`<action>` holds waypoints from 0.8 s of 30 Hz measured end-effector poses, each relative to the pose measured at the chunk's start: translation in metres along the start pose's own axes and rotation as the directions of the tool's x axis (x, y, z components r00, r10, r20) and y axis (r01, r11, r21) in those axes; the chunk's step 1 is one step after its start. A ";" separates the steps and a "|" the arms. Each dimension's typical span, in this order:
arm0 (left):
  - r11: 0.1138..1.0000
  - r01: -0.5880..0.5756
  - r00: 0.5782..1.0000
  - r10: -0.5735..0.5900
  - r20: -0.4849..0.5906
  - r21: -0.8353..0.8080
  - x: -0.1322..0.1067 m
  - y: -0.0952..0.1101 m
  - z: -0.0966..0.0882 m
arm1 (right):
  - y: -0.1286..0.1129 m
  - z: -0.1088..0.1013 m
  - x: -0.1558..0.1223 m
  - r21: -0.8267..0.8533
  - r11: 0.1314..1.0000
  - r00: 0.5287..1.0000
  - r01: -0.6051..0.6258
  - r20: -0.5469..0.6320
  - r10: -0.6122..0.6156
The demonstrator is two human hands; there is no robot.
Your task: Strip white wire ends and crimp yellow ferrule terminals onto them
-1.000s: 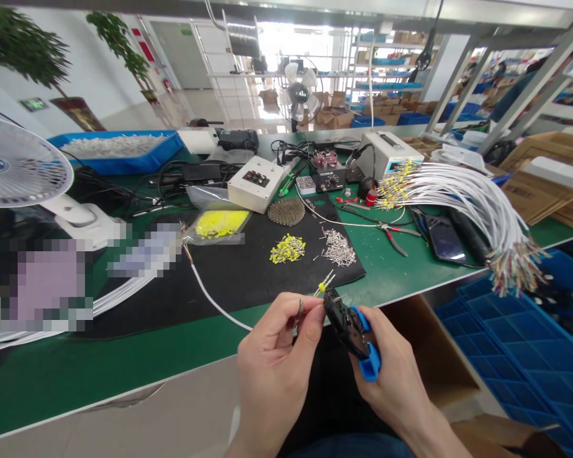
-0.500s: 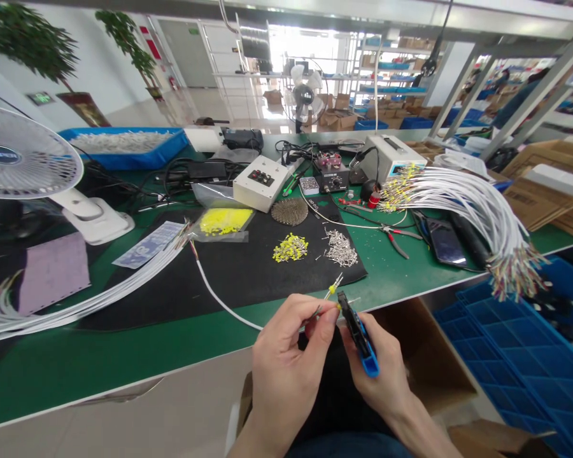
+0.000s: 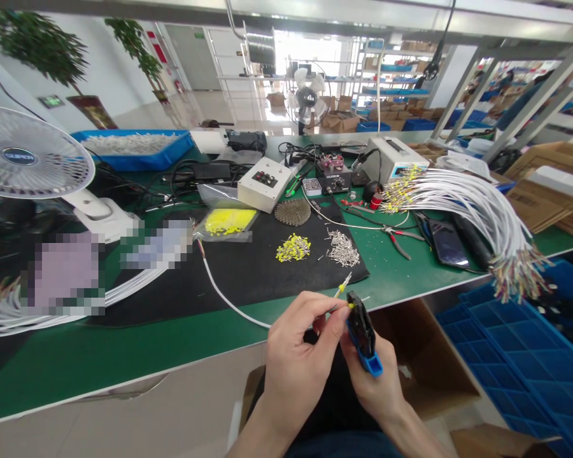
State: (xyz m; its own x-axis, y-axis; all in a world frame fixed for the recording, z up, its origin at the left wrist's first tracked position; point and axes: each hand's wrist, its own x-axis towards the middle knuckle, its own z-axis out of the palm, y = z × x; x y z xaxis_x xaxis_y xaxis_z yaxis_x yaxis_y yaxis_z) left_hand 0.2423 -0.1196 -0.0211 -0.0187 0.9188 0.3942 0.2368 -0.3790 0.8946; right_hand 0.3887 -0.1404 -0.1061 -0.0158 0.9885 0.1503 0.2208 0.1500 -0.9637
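Note:
My left hand [image 3: 298, 350] is closed, pinching the thin wires at the end of a white cable [image 3: 229, 310] between thumb and forefinger. Beyond the fingertips, a yellow ferrule [image 3: 342, 287] with a silver tip sits on a wire. In my right hand [image 3: 379, 375] are crimping pliers [image 3: 361, 327] with a black head and blue handle. The pliers' head meets a second yellow ferrule [image 3: 351, 306] at my left fingertips, and a thin metal tip shows past the jaws. How far the jaws are closed is hidden.
On the black mat [image 3: 248, 270] lie piles of yellow ferrules [image 3: 293, 247] and silver pins [image 3: 343, 248]. White cable bundles lie left and right [image 3: 477, 197]. Red-handled pliers [image 3: 398, 243] and a phone [image 3: 449, 243] are at right. A fan [image 3: 28, 156] stands left; blue crates [image 3: 520, 331] sit below the edge.
Both hands, with wire and crimping pliers, have shifted slightly right in view. The pliers have turned a little, showing more of their black side. Both grips are kept.

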 end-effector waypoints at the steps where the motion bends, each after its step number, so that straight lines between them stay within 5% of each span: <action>1: 1.000 -0.023 1.000 0.023 0.011 -0.001 0.000 0.001 0.000 | -0.003 0.000 -0.002 0.019 1.000 1.000 -0.012 0.007 0.012; 9: 0.982 -0.158 0.987 0.161 -0.017 0.105 0.006 0.001 0.002 | -0.039 -0.014 -0.016 0.122 0.977 0.980 -0.176 0.111 0.162; 17: 0.959 -0.171 0.982 0.184 -0.041 0.226 0.012 -0.003 0.009 | -0.045 -0.018 -0.022 0.163 0.918 0.930 -0.362 0.138 0.342; 22: 0.960 -0.128 0.987 0.148 -0.063 0.248 0.015 -0.003 0.007 | -0.051 -0.027 -0.023 0.309 0.779 0.836 -0.546 0.139 0.531; 24: 0.962 -0.108 0.990 0.127 -0.060 0.249 0.018 -0.008 0.004 | -0.051 -0.031 -0.023 0.405 0.734 0.833 -0.545 0.163 0.529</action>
State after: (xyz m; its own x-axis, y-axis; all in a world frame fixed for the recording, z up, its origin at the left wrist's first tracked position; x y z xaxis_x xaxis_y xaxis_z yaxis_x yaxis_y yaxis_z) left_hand 0.2442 -0.0995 -0.0221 -0.0471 0.8549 0.5167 0.4716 -0.4369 0.7660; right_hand 0.4078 -0.1716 -0.0540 -0.0552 0.9058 -0.4201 -0.2242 -0.4212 -0.8788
